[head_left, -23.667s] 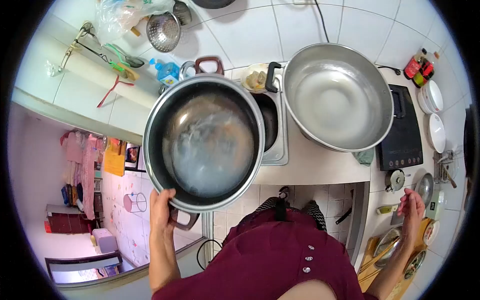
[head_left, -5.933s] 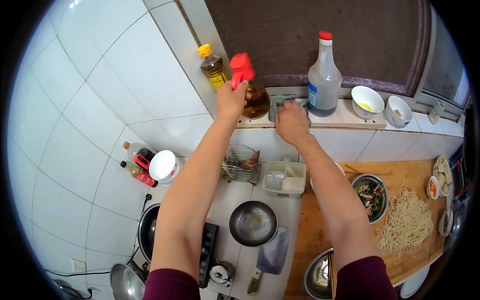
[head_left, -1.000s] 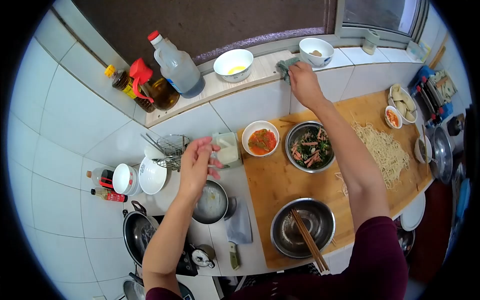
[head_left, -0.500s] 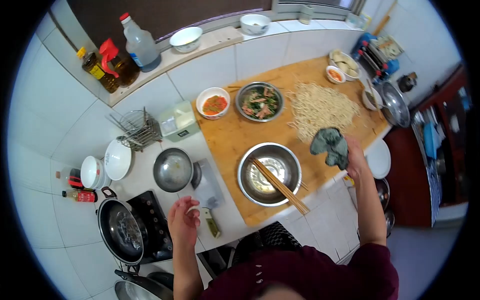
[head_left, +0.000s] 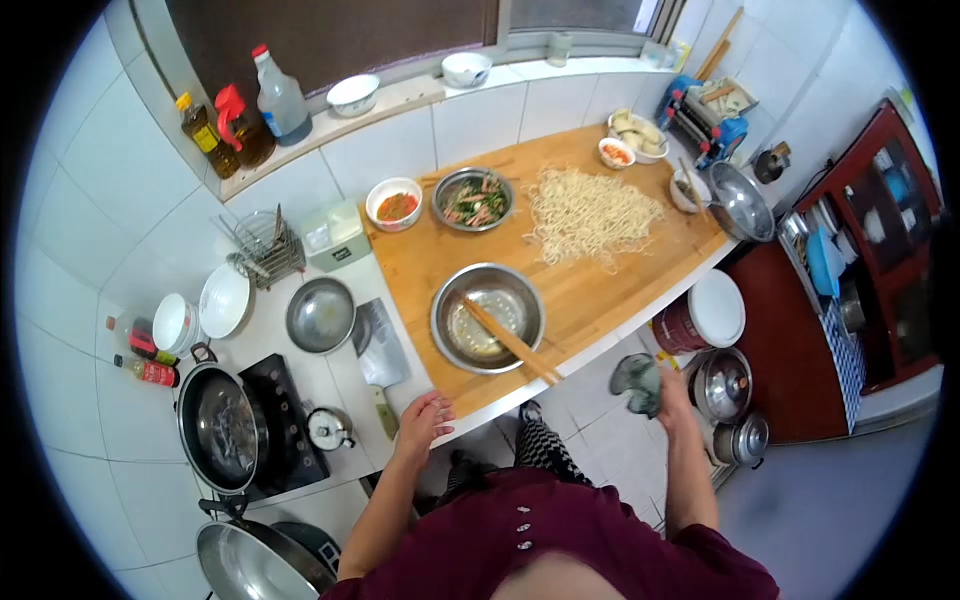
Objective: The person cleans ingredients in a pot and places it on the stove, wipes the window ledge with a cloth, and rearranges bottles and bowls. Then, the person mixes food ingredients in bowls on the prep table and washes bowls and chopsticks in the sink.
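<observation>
Off the board's (head_left: 590, 300) near edge, the right hand (head_left: 675, 398) pinches a cloth (head_left: 637, 383), perhaps to keep it from the food; the left hand (head_left: 424, 420), loosely spread, hangs by its near-left corner. Upon it, a basin (head_left: 447, 330) holds chopsticks (head_left: 512, 342); one bowl (head_left: 440, 207) has greens (head_left: 477, 203).

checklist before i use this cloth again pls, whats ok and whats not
1. Cloth gripped: ok, in the right hand.
2. Left hand free: ok, it looks empty.
3. Cleaver well away from the left hand: not ok, its handle lies close by.
4. Chopsticks fully inside the steel bowl: not ok, they stick out over the rim.
5. Noodles clear of the cloth: ok, spread on the board.
6. Cooktop off: cannot tell.
</observation>
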`<state>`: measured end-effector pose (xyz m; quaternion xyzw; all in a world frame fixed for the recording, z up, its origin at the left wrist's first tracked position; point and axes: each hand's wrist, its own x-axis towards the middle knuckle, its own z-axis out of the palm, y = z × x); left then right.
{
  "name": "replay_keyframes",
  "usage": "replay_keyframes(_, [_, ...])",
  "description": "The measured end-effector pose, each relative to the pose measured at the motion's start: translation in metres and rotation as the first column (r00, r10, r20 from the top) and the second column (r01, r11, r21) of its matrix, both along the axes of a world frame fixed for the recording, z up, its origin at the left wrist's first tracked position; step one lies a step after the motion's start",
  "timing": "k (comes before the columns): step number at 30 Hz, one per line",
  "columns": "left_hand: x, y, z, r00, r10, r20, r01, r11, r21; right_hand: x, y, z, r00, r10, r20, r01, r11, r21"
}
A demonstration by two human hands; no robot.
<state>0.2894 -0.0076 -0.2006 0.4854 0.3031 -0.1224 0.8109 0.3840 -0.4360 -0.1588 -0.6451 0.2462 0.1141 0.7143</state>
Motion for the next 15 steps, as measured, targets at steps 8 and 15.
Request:
replay_keyframes(8, [0.067,-0.035,-0.012,0.981,0.16,0.107,-0.163,0.986,0.02,0.056,0.033,0.011,0.955,0.295,-0.033,-0.294,0.955,0.027])
replay_keyframes(15, [0.079,-0.061,-0.027,0.939,0.312,0.143,-0.322,0.945,0.055,0.115,0.008,-0.007,0.749,0.662,0.031,-0.62,0.716,-0.319])
